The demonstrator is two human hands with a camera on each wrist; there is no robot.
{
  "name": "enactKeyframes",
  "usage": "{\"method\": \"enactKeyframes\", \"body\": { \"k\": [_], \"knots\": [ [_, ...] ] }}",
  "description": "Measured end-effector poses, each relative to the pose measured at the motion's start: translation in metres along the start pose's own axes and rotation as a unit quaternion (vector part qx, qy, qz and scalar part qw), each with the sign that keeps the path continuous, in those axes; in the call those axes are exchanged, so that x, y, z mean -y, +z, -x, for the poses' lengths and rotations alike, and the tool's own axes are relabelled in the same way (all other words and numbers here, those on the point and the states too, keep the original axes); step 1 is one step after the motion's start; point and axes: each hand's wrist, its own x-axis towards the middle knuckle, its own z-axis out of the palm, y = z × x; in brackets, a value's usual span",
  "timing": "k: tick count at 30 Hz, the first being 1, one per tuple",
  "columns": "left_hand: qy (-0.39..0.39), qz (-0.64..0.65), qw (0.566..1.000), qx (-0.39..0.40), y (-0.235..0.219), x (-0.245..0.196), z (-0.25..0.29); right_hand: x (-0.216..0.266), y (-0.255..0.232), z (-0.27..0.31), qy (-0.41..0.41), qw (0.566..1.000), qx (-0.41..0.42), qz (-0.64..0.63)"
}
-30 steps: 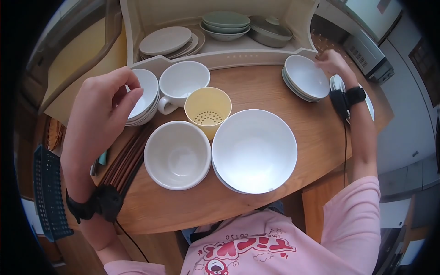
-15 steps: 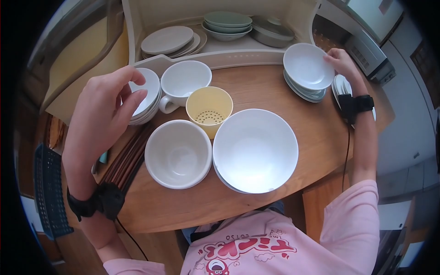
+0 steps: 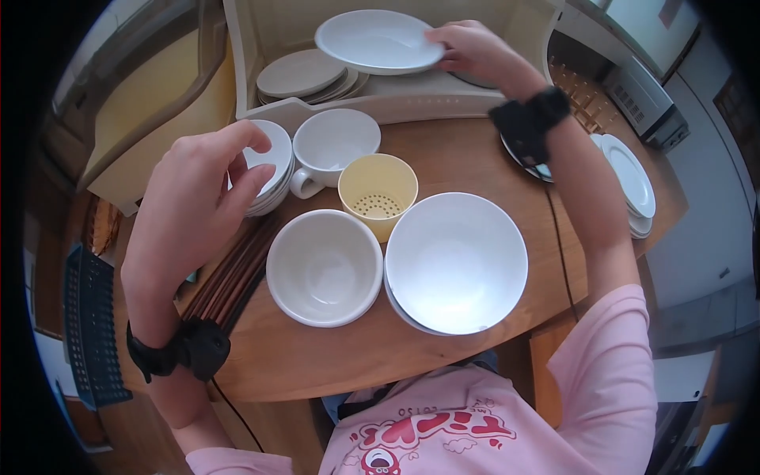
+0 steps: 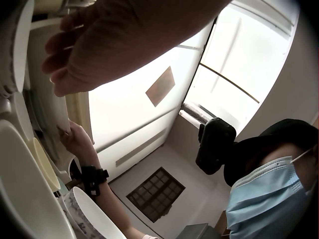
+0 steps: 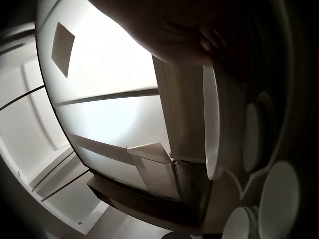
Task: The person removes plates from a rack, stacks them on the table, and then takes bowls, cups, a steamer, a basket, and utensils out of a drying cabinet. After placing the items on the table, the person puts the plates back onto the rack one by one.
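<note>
In the head view my right hand (image 3: 483,54) pinches the right rim of a white shallow bowl (image 3: 380,41), raised over the cream rack at the back. The same bowl (image 5: 212,119) shows in the right wrist view, tilted below the dark hand. My left hand (image 3: 198,186) hangs with loosely bent fingers beside a stack of small white bowls (image 3: 273,162), thumb and forefinger apart and nothing between them. In the left wrist view this hand (image 4: 104,50) is in the foreground, and the right hand (image 4: 78,142) holds the bowl beyond it.
Nearer stand a white mug (image 3: 336,142), a yellow perforated cup (image 3: 380,186), a cream bowl (image 3: 324,269) and large white bowls (image 3: 457,265). Chopsticks (image 3: 237,269) lie at the left. Plates (image 3: 301,74) rest in the rack (image 3: 443,108); white oval dishes (image 3: 631,178) are at the right.
My right hand has taken hold of the white bowl from the stack at the right, lifted it and carried it left over the rack. My left hand keeps nearly the same pose.
</note>
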Motion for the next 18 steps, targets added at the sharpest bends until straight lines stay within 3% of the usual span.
{"method": "enactKeyframes", "body": {
  "k": [6, 9, 18],
  "knots": [
    [0.011, -0.004, 1.0, -0.008, -0.005, 0.0, 0.003, 0.0, 0.072, -0.04, 0.027, 0.997, 0.023, -0.061],
    [0.018, 0.004, 1.0, -0.011, -0.006, 0.0, 0.003, -0.008, 0.094, -0.057, -0.008, 0.995, 0.045, -0.089],
    [0.004, 0.008, 1.0, -0.009, -0.008, -0.003, 0.004, -0.011, 0.124, -0.074, -0.01, 0.995, 0.03, -0.099]
  ]
}}
